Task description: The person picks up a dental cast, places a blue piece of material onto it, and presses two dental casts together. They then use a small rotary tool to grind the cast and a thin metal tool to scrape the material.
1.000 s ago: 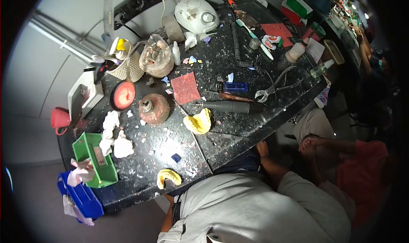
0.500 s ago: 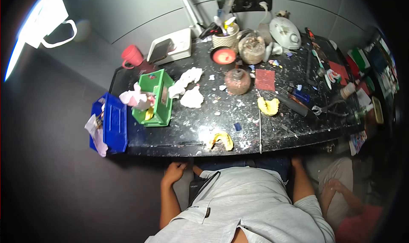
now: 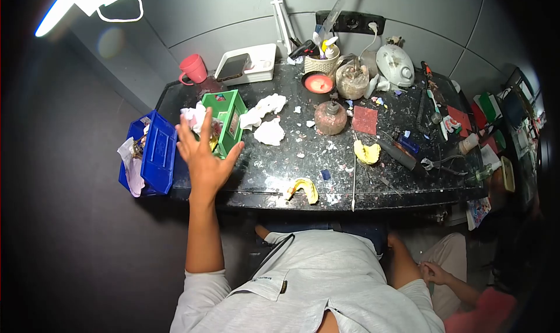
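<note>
My left hand (image 3: pixel 205 161) is raised over the left side of the workbench, its fingers spread and nothing in it. It partly covers the green bin (image 3: pixel 234 123), which holds crumpled paper (image 3: pixel 197 117) and something yellow. Of my right arm (image 3: pixel 403 262), the forearm shows low beside my lap; the hand is mostly hidden below the bench edge. A yellow horseshoe-shaped dental cast (image 3: pixel 309 188) lies near the front edge. Another yellow dental cast (image 3: pixel 367 152) sits further right, beside a long thin metal tool (image 3: pixel 354 184).
Left of the green bin is a blue bin (image 3: pixel 158 152) with paper in it. Crumpled white tissues (image 3: pixel 269 132), a round burner-like jar (image 3: pixel 331 120), a red wax sheet (image 3: pixel 364 120) and pliers (image 3: pixel 444 165) lie across the bench (image 3: pixel 256 184). Another person's hand (image 3: pixel 434 272) is at lower right.
My left hand has risen from beside my lap, below the bench edge, to over the green bin, fingers now spread. The camera view has shifted slightly. My right arm stays low.
</note>
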Available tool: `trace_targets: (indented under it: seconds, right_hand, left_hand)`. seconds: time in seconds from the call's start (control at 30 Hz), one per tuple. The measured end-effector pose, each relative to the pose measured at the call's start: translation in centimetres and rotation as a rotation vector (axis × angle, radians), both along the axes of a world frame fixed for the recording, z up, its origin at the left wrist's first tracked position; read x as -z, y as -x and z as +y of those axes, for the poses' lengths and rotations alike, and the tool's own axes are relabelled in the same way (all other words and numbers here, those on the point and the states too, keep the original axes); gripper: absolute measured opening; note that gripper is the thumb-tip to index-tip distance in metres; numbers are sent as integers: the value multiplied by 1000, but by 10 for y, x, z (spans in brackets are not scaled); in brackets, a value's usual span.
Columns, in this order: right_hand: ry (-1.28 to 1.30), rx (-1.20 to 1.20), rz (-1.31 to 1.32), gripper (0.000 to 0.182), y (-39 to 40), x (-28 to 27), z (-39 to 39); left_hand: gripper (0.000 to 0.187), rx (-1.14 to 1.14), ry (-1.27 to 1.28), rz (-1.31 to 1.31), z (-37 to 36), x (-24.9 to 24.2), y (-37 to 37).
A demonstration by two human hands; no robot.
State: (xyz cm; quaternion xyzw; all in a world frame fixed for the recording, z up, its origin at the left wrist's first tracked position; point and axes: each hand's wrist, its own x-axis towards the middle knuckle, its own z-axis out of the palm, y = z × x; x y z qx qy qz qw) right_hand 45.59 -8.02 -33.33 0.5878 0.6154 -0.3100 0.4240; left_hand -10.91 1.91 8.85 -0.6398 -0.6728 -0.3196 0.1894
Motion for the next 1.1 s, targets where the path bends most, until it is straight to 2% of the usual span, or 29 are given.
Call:
trace_targets:
  seconds: [0.07, 0.1, 0.17, 0.23, 0.3, 0.33, 0.4, 0.43, 0.47, 0.5, 0.53, 0.57, 0.6, 0.67, 0.7, 0.73, 0.8, 0.83, 0.87, 0.93, 0.97, 1.0, 1.07, 1.1]
  right_hand:
    - [72, -67, -35, 49, -18, 3, -12]
    - [63, -62, -29, 49, -12, -16, -10]
    - [-164, 272, 270, 37, 8, -115, -11]
    - [-236, 269, 472, 39, 41, -207, -21]
    - [-29, 146, 551, 41, 83, -303, -11]
    - [43, 161, 699, 43, 94, -339, -5]
    - [106, 123, 983, 49, 103, -392, 6]
    - [90, 63, 1117, 52, 105, -414, 12]
    - [55, 107, 1315, 84, 108, -436, 19]
    - [-92, 74, 1737, 122, 109, -431, 22]
    - [-206, 91, 2029, 151, 115, -428, 28]
    - [-301, 250, 2260, 152, 126, -429, 25]
    - [-356, 295, 2321, 148, 132, -434, 28]
    - [-624, 398, 2077, 141, 138, -443, 31]
    - [-782, 360, 1887, 130, 145, -445, 31]
    - [-841, 366, 1820, 105, 151, -447, 31]
    - [-943, 267, 1470, 78, 150, -442, 31]
    - [-1072, 176, 1416, 53, 156, -440, 32]
    - [-1075, 183, 1409, 53, 153, -439, 31]
    - [-1105, 53, 1267, 39, 148, -438, 28]
    - [-1117, 111, 1250, 30, 148, -442, 25]
    - [-1115, 119, 1242, 30, 145, -444, 23]
    - [-1145, 135, 1216, 27, 138, -445, 23]
    - [-1181, 134, 1206, 24, 138, -446, 24]
  left_hand:
    - [64, -3, 17, -37, 15, 26, 17]
    - [61, -6, 40, -72, 21, 28, 25]
    - [55, -46, 30, -130, 19, 24, 36]
    - [40, -138, -63, -242, 6, 27, 46]
    - [31, -57, -173, -382, -13, 20, 60]
    - [28, -11, -252, -436, -22, 21, 66]
    - [24, 27, -380, -368, -42, 16, 71]
    - [24, 66, -351, -498, -53, 7, 70]
    - [24, 78, -389, -421, -61, -4, 67]
    - [24, 43, -419, -375, -68, -8, 70]
    - [24, 8, -446, -330, -74, -12, 73]
    - [23, -2, -441, -352, -78, -16, 72]
    - [23, -2, -438, -353, -80, -20, 72]
    - [25, 20, -395, -170, -76, -25, 71]
    - [25, 18, -368, -191, -72, -21, 70]
    - [24, 12, -339, -125, -65, -13, 75]
    - [24, 41, -276, -204, -50, 5, 73]
    - [22, -14, -251, -130, -42, 15, 75]
    - [23, -28, -232, -122, -36, 23, 73]
    - [24, -18, -218, -89, -26, 35, 70]
    - [34, -22, -120, -104, -23, 42, 76]
    - [34, -15, -112, -108, -21, 42, 72]
    - [49, -106, -105, 2, -19, 37, 67]
    - [67, -179, -32, 55, -23, 26, 56]
